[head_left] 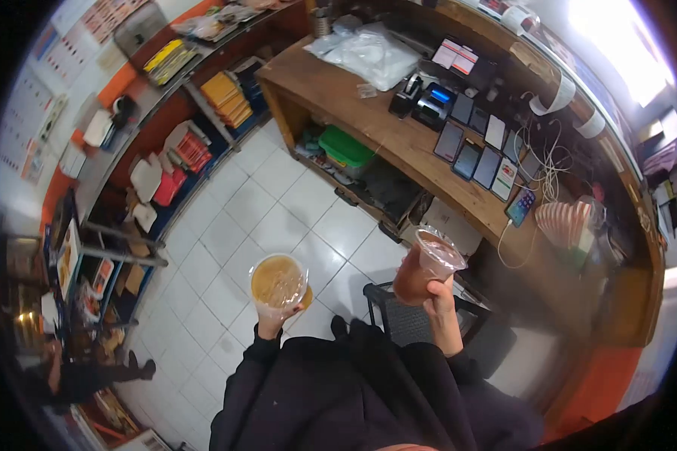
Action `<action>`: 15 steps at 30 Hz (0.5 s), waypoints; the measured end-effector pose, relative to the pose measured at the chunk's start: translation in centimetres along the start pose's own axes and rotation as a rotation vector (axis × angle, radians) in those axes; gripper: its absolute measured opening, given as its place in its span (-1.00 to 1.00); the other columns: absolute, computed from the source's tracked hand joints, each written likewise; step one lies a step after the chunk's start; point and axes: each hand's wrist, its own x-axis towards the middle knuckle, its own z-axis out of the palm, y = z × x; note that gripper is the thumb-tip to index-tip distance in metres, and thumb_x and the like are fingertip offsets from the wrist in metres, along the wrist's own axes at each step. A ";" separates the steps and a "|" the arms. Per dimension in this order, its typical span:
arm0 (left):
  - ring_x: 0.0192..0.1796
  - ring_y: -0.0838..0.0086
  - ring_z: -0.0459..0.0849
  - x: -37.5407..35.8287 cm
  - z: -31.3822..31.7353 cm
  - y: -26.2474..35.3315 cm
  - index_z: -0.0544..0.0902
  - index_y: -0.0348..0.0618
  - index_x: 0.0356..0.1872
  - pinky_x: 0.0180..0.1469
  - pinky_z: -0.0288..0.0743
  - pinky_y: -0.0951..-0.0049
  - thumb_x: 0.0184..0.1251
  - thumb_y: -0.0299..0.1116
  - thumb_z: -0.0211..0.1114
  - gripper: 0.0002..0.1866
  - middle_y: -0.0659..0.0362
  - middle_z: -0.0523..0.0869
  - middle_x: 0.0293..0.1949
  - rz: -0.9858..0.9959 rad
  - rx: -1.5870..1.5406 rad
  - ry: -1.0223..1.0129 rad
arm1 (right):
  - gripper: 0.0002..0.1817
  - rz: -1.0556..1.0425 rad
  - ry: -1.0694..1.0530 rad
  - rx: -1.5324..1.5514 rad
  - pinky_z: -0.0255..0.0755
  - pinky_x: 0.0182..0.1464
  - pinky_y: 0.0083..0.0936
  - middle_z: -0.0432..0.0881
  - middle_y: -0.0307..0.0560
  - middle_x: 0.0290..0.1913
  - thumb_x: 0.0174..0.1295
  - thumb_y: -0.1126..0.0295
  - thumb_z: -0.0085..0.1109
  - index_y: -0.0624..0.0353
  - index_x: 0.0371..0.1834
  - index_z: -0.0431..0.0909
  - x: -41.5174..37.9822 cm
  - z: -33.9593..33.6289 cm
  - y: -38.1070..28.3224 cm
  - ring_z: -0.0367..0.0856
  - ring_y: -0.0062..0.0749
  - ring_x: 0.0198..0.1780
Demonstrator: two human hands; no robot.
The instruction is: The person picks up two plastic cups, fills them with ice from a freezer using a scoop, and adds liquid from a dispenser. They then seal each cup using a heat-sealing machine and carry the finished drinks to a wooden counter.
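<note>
My left hand (272, 322) is wrapped round a clear plastic cup of yellowish-brown drink (277, 282), its top covered with clear film. Most of those fingers are hidden behind and under the cup. To the right, my right hand (441, 301) grips a second plastic cup with a reddish-brown drink (421, 267), also topped with shiny film and tilted a little. Both cups are held in the air in front of my dark clothing, apart from each other. The right cup is close to the counter's front edge.
A wooden counter (338, 86) runs along the right, bearing several phones (466, 159), a small printer (433, 105), plastic bags (372, 56) and white cables (553, 161). Below my right hand stands a dark stool (387, 310). Shelves (139, 113) line the left; another person (83, 379) is at lower left.
</note>
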 end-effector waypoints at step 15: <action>0.00 0.43 0.50 39.9 16.5 -10.6 0.26 -0.26 0.06 0.06 0.36 0.42 -0.36 -0.47 0.52 -0.18 0.07 0.52 -0.07 0.023 0.053 -0.122 | -0.11 -0.185 0.192 0.023 0.33 0.09 -0.23 0.35 0.10 0.10 -0.30 0.37 0.39 0.26 0.19 0.12 28.1 -3.6 -1.4 0.33 -0.10 0.16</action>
